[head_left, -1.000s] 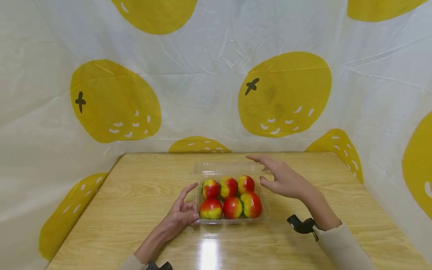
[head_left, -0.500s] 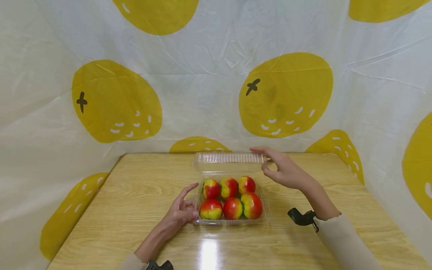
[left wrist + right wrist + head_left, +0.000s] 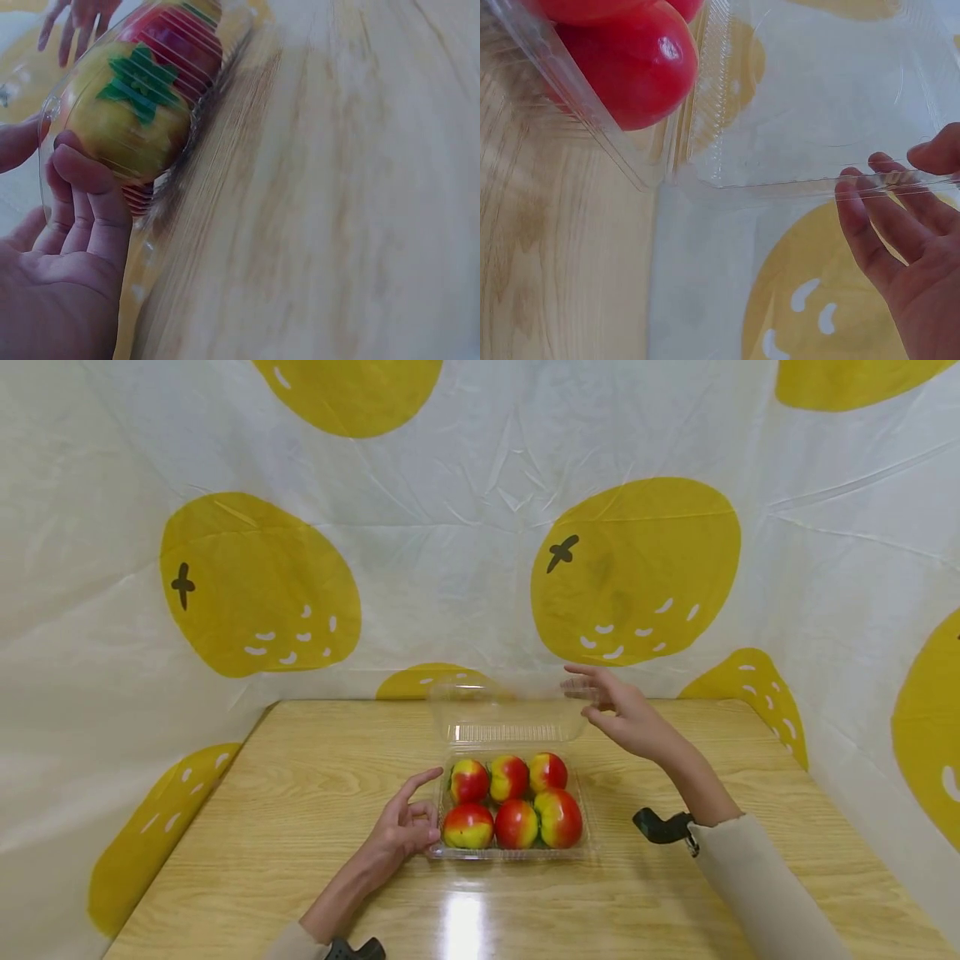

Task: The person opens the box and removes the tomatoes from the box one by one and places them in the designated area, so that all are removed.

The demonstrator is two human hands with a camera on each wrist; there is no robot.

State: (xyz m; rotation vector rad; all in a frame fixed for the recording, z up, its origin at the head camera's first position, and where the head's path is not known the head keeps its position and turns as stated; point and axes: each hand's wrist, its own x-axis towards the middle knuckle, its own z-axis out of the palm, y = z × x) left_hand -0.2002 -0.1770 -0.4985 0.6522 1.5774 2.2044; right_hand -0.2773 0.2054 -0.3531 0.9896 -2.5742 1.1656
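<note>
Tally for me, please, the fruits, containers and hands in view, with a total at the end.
Red-and-yellow fruits: 6
Clear plastic container, counted together with its raised lid: 1
Hands, the left hand and the right hand: 2
Total: 9

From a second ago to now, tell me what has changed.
The clear lid has swung away from the six fruits, its free edge higher in the head view; the right hand holding it followed. The left hand still holds the container, and the fruits stay put.
</note>
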